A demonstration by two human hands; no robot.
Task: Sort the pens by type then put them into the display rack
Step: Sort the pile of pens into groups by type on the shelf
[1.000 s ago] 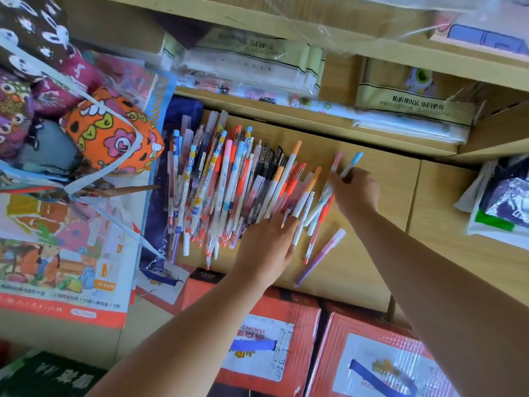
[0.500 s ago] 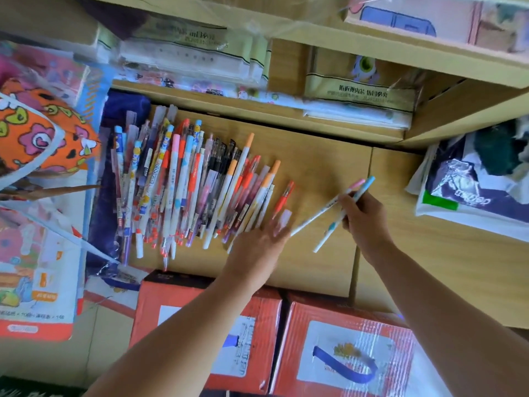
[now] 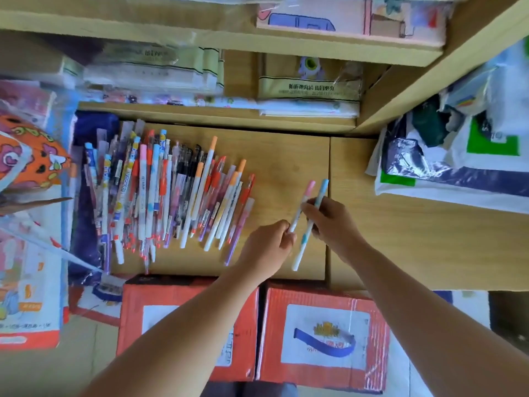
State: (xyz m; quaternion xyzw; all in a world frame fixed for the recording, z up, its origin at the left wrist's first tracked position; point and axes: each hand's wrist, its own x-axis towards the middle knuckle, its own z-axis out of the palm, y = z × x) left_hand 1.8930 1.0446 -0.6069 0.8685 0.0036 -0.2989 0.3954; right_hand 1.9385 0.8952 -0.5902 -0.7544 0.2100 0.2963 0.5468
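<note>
Fingers point(image 3: 282, 224) of my left hand point(image 3: 267, 247) pinch the lower end of the pink-capped pen point(image 3: 307, 193); my right hand point(image 3: 333, 222) grips the blue-capped pen point(image 3: 300, 250); I see both just right of the pen pile point(image 3: 177, 196) on the counter point(image 3: 286, 156).

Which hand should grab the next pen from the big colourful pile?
Left, probably. The left hand sits nearer the pile of colourful pens, though it pinches the lower end of the pink-capped white pen. The right hand grips the blue-capped white pen farther from the pile.
</note>
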